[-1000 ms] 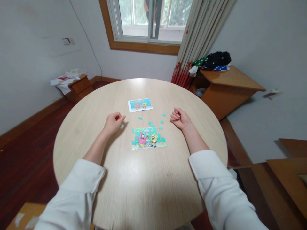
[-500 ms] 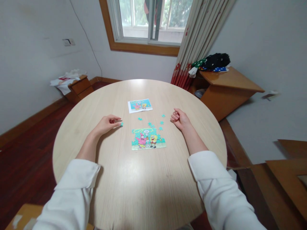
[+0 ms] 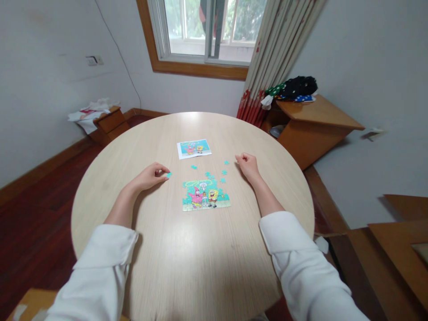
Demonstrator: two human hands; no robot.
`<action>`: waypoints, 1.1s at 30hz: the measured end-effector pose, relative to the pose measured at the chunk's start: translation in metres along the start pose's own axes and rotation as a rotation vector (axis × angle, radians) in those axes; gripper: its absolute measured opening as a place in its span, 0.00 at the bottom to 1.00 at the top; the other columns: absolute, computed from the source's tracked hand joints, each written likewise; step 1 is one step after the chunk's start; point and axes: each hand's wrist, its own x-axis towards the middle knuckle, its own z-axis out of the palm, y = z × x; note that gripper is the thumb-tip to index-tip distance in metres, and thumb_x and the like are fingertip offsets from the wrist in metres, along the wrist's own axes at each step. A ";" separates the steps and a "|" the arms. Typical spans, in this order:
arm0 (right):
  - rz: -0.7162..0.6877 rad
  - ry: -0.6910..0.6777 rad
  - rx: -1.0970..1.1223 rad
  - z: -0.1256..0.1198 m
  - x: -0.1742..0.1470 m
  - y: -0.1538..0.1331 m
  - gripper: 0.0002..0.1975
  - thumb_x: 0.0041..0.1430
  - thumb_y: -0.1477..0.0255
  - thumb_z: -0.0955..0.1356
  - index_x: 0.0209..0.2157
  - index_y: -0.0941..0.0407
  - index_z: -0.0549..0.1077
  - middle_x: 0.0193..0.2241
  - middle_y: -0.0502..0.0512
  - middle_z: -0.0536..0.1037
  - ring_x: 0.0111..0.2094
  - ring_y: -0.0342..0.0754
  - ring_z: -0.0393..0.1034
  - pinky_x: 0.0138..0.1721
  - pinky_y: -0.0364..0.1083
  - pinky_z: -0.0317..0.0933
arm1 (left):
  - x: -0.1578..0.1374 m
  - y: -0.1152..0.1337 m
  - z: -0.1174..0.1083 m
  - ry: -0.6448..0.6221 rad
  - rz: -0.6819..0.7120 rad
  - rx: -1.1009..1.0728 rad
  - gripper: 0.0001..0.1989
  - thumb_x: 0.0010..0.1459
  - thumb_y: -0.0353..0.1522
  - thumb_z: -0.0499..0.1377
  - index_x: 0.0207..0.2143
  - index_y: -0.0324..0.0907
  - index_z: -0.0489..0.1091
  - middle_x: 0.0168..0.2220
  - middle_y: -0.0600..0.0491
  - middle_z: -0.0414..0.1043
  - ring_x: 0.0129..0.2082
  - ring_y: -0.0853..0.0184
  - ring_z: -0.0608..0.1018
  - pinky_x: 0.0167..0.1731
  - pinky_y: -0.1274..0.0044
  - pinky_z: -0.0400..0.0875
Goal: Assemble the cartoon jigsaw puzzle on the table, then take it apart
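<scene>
My left hand (image 3: 150, 175) is on the left of the round table, thumb and fingers pinching a small teal puzzle piece (image 3: 169, 174). To the right, my right hand (image 3: 248, 165) is closed with its fingers curled in; whatever they hold, if anything, is hidden. Between the hands lies a partly assembled jigsaw puzzle (image 3: 204, 196) with a pink, a yellow and a pale cartoon figure. Its upper right part is uneven. Several loose teal pieces (image 3: 224, 172) lie above and right of it, close to my right hand. Behind them rests a printed reference picture (image 3: 194, 148) of the same scene.
The round wooden table (image 3: 187, 258) fills the middle. Beyond it are a window (image 3: 207, 31) and a curtain (image 3: 270, 58). A wooden cabinet (image 3: 314, 129) with cloths on top stands at the right, a small drawer unit (image 3: 112, 122) at the left.
My right hand has turned slightly, its curled fingers now pointing more to the left. My left hand keeps the piece and has tilted it a little. The view has shifted slightly.
</scene>
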 end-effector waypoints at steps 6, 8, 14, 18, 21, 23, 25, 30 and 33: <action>-0.060 -0.114 -0.068 0.004 -0.002 0.005 0.06 0.47 0.69 0.68 0.21 0.56 0.69 0.18 0.46 0.66 0.22 0.42 0.58 0.27 0.43 0.53 | 0.000 -0.001 0.000 0.002 -0.005 -0.009 0.16 0.45 0.42 0.59 0.32 0.40 0.73 0.31 0.53 0.66 0.29 0.69 0.66 0.34 0.74 0.63; -0.124 -0.175 -0.128 0.004 -0.002 0.007 0.05 0.47 0.71 0.68 0.28 0.56 0.74 0.23 0.49 0.71 0.26 0.44 0.62 0.32 0.45 0.58 | 0.000 -0.001 0.000 0.009 -0.016 -0.010 0.17 0.44 0.42 0.60 0.34 0.40 0.72 0.31 0.53 0.66 0.29 0.68 0.66 0.34 0.74 0.63; -0.236 -0.307 -0.369 0.003 -0.001 0.013 0.11 0.52 0.72 0.67 0.38 0.54 0.77 0.32 0.55 0.73 0.34 0.48 0.67 0.41 0.49 0.61 | 0.001 0.000 0.001 0.003 -0.020 0.004 0.18 0.45 0.42 0.59 0.35 0.40 0.73 0.33 0.51 0.67 0.31 0.67 0.67 0.34 0.73 0.63; -0.250 -0.311 -0.450 0.005 0.000 0.014 0.12 0.54 0.72 0.67 0.40 0.54 0.77 0.33 0.55 0.71 0.35 0.48 0.66 0.42 0.49 0.62 | 0.001 0.001 0.001 0.004 -0.023 0.002 0.17 0.44 0.42 0.59 0.33 0.40 0.73 0.33 0.51 0.66 0.30 0.67 0.67 0.33 0.74 0.63; -0.235 -0.307 -0.473 0.006 -0.001 0.012 0.12 0.54 0.72 0.67 0.40 0.54 0.77 0.33 0.56 0.70 0.34 0.48 0.66 0.43 0.49 0.61 | 0.000 0.004 0.001 0.003 -0.035 -0.001 0.17 0.44 0.42 0.59 0.33 0.40 0.72 0.31 0.52 0.65 0.29 0.67 0.66 0.31 0.74 0.62; -0.217 -0.308 -0.474 0.007 -0.001 0.010 0.11 0.54 0.72 0.67 0.39 0.55 0.77 0.33 0.56 0.70 0.34 0.48 0.67 0.42 0.49 0.61 | -0.001 0.006 0.000 0.001 -0.046 -0.010 0.16 0.44 0.42 0.59 0.33 0.40 0.71 0.28 0.53 0.65 0.28 0.68 0.65 0.30 0.75 0.61; -0.214 -0.304 -0.480 0.006 -0.002 0.008 0.10 0.54 0.72 0.67 0.38 0.55 0.77 0.33 0.56 0.70 0.34 0.48 0.67 0.42 0.49 0.61 | -0.002 0.009 0.000 -0.009 -0.054 -0.028 0.16 0.44 0.41 0.59 0.32 0.40 0.70 0.25 0.55 0.63 0.25 0.70 0.64 0.28 0.76 0.59; -0.236 -0.297 -0.510 0.006 -0.002 0.008 0.08 0.53 0.73 0.67 0.35 0.56 0.76 0.32 0.56 0.70 0.34 0.48 0.66 0.41 0.49 0.61 | -0.003 0.015 0.000 -0.027 -0.053 -0.114 0.16 0.42 0.42 0.61 0.30 0.40 0.68 0.22 0.57 0.62 0.23 0.71 0.63 0.26 0.78 0.58; -0.239 -0.289 -0.509 0.007 -0.002 0.008 0.07 0.53 0.72 0.66 0.34 0.55 0.74 0.32 0.55 0.71 0.33 0.48 0.66 0.39 0.48 0.61 | -0.003 0.017 0.000 -0.034 -0.056 -0.163 0.16 0.42 0.42 0.61 0.29 0.40 0.68 0.24 0.56 0.65 0.24 0.72 0.64 0.26 0.78 0.59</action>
